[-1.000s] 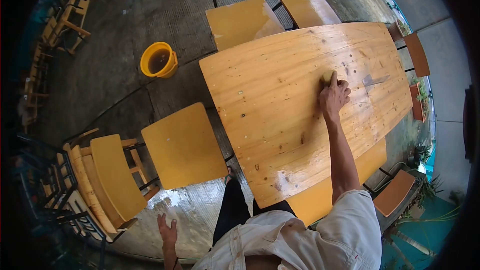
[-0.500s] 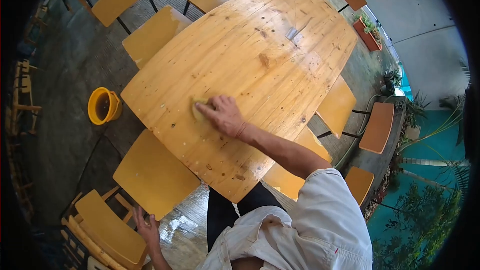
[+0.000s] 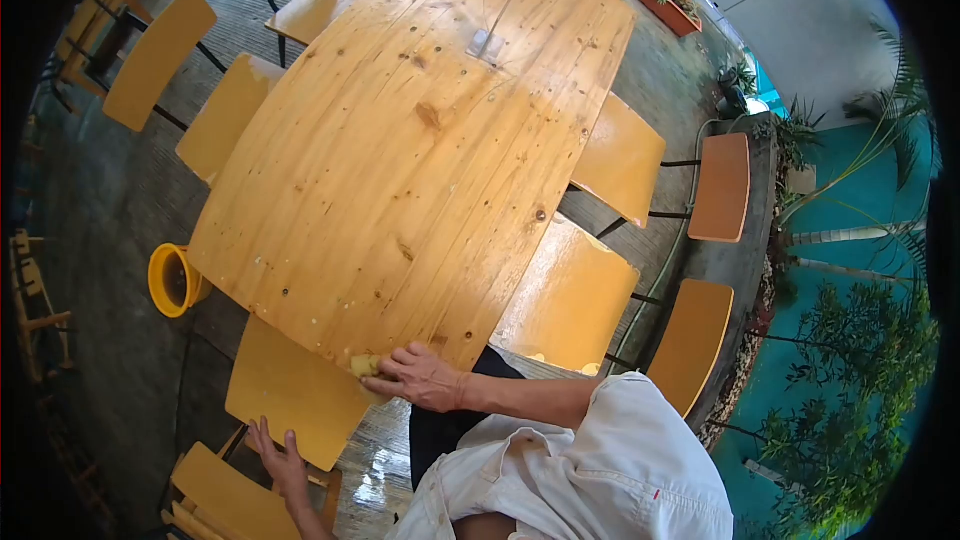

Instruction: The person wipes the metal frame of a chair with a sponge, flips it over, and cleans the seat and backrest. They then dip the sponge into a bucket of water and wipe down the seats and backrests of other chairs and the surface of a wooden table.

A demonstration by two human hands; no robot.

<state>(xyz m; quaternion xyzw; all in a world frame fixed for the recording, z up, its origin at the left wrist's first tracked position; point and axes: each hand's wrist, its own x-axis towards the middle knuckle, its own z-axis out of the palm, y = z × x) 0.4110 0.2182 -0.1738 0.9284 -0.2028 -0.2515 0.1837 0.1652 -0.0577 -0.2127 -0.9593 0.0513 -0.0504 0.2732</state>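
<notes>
My right hand [image 3: 422,378] is closed around a small yellowish sponge [image 3: 365,365] at the near edge of the wooden table [image 3: 400,170]. The sponge pokes out past my fingertips, and part of it is hidden by them. The tabletop is wet-looking, with dark knots and pale specks. My left hand [image 3: 282,462] hangs open with fingers spread, holding nothing. It is low on the left, beside the yellow chair seat [image 3: 290,395] and over a chair backrest [image 3: 225,495].
A yellow bucket [image 3: 178,280] with dark liquid stands on the floor left of the table. Yellow chairs line both sides, with one seat [image 3: 570,295] close on the right. A shiny patch [image 3: 485,43] lies far up the tabletop. Planters [image 3: 667,5] and a low wall are beyond.
My right hand has moved the sponge from the middle of the near half of the tabletop to its near edge. My left hand stays open. The camera view has shifted.
</notes>
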